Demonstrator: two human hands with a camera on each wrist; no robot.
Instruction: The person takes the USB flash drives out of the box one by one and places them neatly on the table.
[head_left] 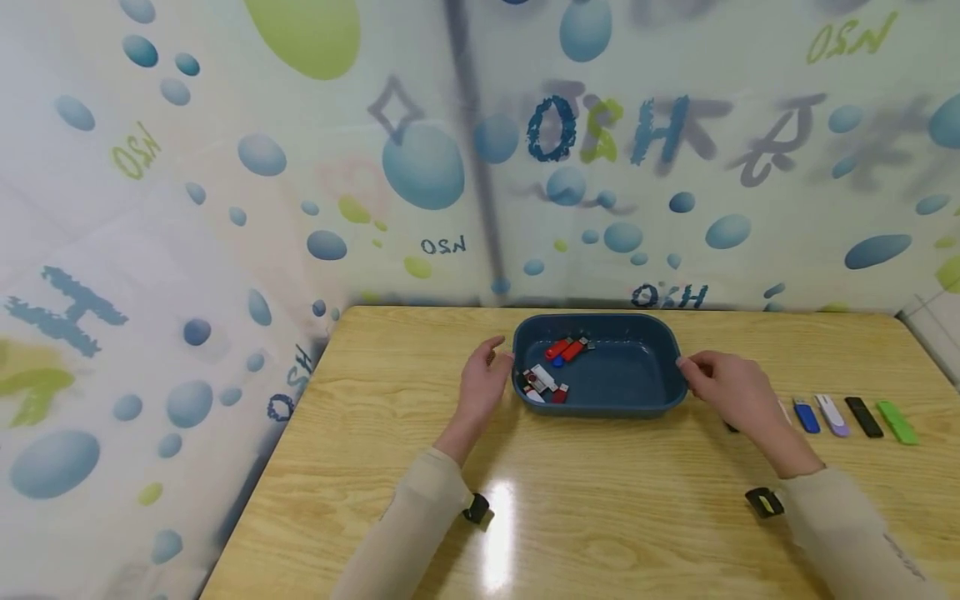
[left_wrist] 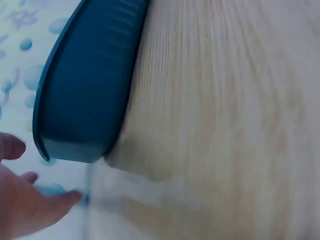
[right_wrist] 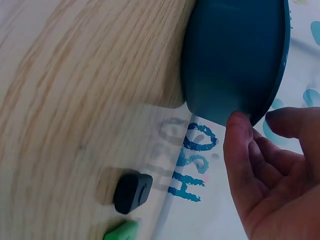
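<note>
A dark blue bin (head_left: 622, 410) stands on the wooden table, with red, white and dark USB sticks (head_left: 574, 349) in its left part. My right hand (head_left: 738, 392) is at the bin's right end; in the right wrist view, the thumb and a finger of this hand (right_wrist: 280, 170) pinch the rim of the bin (right_wrist: 235, 65). Beside the left end, my left hand (head_left: 482, 387) has its fingers spread. The left wrist view shows a gap between this hand (left_wrist: 35, 200) and the bin (left_wrist: 85, 85).
Right of the bin lie a blue USB stick (head_left: 806, 415), a white and purple one (head_left: 832, 415), a black one (head_left: 864, 417) and a green one (head_left: 897, 422). Another dark one is partly hidden by my right arm. A patterned wall (head_left: 420, 275) borders the table's back edge.
</note>
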